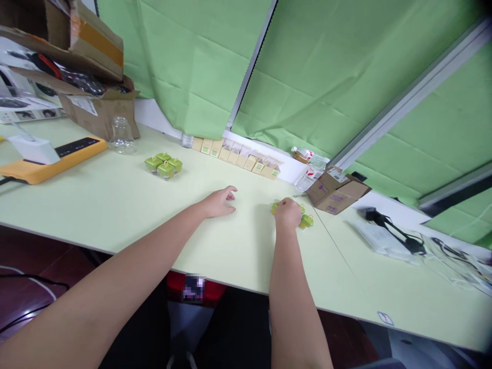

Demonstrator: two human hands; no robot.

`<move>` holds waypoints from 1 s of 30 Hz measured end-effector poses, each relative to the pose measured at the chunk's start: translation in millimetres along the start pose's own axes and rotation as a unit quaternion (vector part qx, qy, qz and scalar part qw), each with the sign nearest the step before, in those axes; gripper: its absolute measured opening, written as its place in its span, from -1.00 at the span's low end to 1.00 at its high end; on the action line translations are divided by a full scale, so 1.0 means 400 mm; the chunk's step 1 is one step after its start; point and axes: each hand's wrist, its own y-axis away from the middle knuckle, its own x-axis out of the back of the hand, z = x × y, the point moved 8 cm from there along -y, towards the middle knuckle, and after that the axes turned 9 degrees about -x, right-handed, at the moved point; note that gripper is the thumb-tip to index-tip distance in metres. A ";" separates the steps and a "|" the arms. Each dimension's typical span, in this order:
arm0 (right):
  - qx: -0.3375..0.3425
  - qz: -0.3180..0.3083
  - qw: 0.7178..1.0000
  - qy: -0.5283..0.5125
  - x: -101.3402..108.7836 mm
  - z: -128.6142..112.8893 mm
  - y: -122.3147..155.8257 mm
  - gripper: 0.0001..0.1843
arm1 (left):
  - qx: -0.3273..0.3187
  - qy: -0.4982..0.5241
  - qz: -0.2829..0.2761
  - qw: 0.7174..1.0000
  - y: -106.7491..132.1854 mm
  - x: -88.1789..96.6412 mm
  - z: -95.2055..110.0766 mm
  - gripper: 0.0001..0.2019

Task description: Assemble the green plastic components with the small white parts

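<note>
My right hand [289, 212] is closed over a group of small clear containers with green lids [306, 221], right of the table's middle. Its fingers come down on the group's near-left part and hide much of it; they seem to grip one container, though the exact grip is hidden. Yellow loops stand up from the lids. Left of it, my left hand [220, 202] hovers over the bare tabletop, thumb and fingers apart and curved, holding nothing. Farther left stands a similar group of green-lidded containers [163, 166], out of reach of both hands' fingers.
Several small cardboard boxes [238, 155] line the table's back edge. At the back right are plastic bottles [309, 177] and an open carton [336, 192]; cables [400, 233] lie beyond. On the left are a clear jar [122, 136], an orange power strip [73, 160] and stacked cartons [102, 110].
</note>
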 end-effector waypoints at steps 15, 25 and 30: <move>0.303 -0.078 0.931 -0.189 -0.046 -0.282 0.231 -0.73 | -0.028 -0.125 0.171 0.977 -0.014 0.091 -0.004 -0.71; 0.262 -0.192 0.909 -0.261 -0.107 -0.265 0.223 -0.74 | 0.181 -0.328 0.350 0.859 0.091 0.327 -0.034 -0.55; 0.255 -0.199 0.908 -0.267 -0.117 -0.260 0.219 -0.75 | 0.260 -0.335 0.297 0.855 0.105 0.353 -0.093 -0.44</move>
